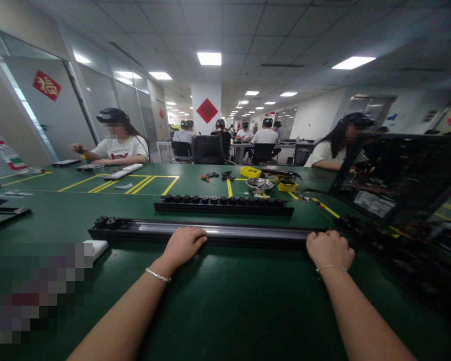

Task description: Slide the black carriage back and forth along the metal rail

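Left hand [183, 245] and right hand [330, 250] grip the channel [255, 234] with curled fingers, just two pieces [107, 221] at its left end, the rest bare, the far strip [225, 207] lined.

Left hand [184, 246] palm down on the long black rail [255, 240], near its middle, fingers bent and pointing toward the rail's right end. Right hand [331, 249] at that right end, knuckles raised, fingers curled, tips hidden; firmness of either hold unclear. Both forearms [124, 313] bare, slanting inward from the rail's near side.
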Tool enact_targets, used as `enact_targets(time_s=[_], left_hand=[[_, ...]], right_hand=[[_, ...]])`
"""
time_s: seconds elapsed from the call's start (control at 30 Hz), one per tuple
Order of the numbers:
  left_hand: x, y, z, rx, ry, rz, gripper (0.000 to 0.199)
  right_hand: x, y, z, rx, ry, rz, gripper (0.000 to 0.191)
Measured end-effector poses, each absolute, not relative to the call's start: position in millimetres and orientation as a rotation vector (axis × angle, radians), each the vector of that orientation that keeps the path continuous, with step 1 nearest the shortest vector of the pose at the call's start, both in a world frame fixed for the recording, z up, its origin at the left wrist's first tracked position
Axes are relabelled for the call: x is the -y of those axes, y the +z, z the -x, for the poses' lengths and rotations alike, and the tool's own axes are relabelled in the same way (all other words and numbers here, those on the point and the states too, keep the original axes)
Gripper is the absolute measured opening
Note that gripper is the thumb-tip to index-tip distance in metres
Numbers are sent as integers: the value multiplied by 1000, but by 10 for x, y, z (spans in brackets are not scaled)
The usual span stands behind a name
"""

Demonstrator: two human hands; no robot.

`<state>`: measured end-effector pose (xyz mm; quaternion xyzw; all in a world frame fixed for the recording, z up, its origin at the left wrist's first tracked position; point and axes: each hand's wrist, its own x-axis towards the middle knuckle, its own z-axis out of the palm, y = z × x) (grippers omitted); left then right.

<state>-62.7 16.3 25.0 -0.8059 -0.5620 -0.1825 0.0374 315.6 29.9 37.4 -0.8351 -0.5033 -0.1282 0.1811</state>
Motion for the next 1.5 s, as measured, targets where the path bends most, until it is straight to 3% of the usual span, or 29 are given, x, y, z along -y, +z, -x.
enact_targets(time_s=[1.5], left_hand=[[-168, 257, 622, 1705, -553, 2481, 32]], right_hand=[[-302, 457, -3261, 1310, 156, 2483, 70]])
